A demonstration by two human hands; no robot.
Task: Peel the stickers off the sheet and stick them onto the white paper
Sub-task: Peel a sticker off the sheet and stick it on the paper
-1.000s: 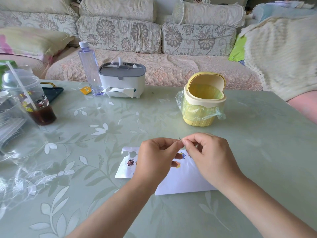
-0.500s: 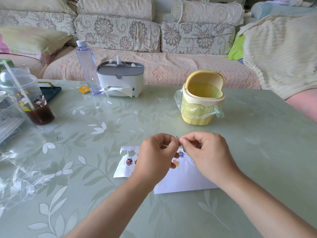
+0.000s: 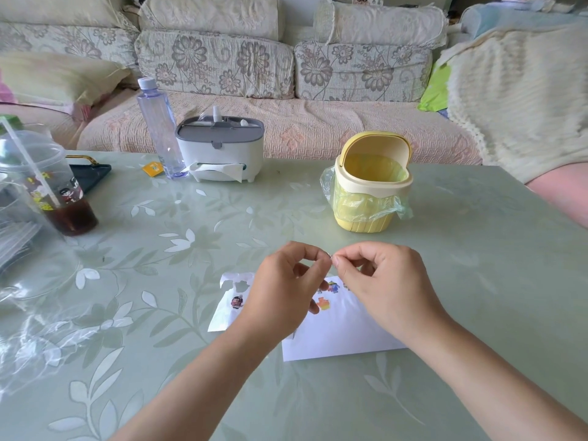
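Hands raised over the work, part-way through one transfer. The left hand point(image 3: 286, 288) and the right hand point(image 3: 385, 288) hover above the table point(image 3: 477, 281). Thumb and forefinger of each are curled so that the tips meet, and between them they pinch a tiny scrap point(image 3: 331, 256), too small to identify. Judged from the task, it is probably a sticker being freed or passed across. The other fingers of both hands are loosely curled, and nothing shows in them.

The sheet point(image 3: 227, 316) lies flat toward the near edge of the table, its right part hidden by the left hand. Its far edge shows empty cut-outs, and one figure sticker point(image 3: 237, 301) is on it. The paper point(image 3: 343, 340) lies to the right of the sheet, below both hands; whether the two overlap cannot be told. At the far left corner of the paper sit a blue sticker point(image 3: 333, 286) and an orange sticker point(image 3: 323, 304), both partly covered by fingers. A bin point(image 3: 370, 198) with its lid open stands toward the far edge, well apart from the hands.

Progress, as a judgement: the task is under way but not near its end. At least two stickers are placed and several holes in the sheet are spent. One piece is in the fingers and not yet pressed down, and at least one sticker waits on the sheet. How many more the left hand hides cannot be told, and most of the paper is bare
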